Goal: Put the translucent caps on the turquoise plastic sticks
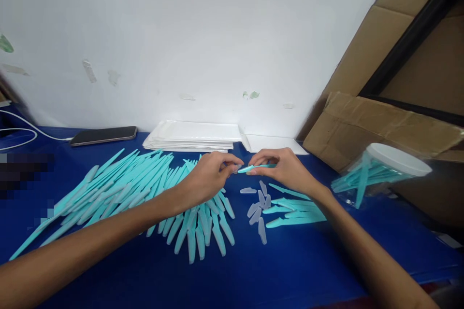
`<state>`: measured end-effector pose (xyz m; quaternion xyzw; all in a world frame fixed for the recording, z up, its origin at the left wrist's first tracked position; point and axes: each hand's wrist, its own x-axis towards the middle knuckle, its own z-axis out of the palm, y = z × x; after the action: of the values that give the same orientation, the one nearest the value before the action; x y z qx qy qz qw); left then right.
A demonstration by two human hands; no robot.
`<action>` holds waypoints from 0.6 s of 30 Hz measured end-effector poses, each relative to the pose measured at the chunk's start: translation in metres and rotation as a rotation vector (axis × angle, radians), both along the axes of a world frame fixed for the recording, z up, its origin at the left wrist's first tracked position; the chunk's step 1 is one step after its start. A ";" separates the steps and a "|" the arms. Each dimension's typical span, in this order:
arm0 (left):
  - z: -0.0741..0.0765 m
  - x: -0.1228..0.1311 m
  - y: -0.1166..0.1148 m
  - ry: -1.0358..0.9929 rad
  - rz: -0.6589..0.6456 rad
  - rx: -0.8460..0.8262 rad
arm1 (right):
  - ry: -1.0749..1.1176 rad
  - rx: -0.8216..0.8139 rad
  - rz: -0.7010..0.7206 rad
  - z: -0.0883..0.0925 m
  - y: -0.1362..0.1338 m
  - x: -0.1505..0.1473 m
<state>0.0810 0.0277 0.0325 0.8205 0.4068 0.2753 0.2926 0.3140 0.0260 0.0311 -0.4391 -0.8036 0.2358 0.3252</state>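
Observation:
My right hand pinches a thin turquoise plastic stick, held level above the blue table. My left hand meets it at the stick's left tip, fingers pinched on a small clear cap there. Below the hands lie several loose clear caps and a few uncapped turquoise sticks. A wide fan of capped turquoise sticks spreads under and to the left of my left forearm.
A clear jar with a white lid lies on its side at the right, holding turquoise sticks. Stacked white trays and a dark phone sit by the white wall. White cables run at far left; cardboard leans at right.

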 end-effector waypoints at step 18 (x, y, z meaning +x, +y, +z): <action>-0.008 0.003 -0.003 0.003 -0.011 0.084 | 0.079 -0.009 0.032 -0.010 -0.005 -0.020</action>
<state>0.0837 0.0243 0.0241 0.8347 0.3907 0.2892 0.2586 0.2944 0.0210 0.0211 -0.4177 -0.7961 0.2617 0.3511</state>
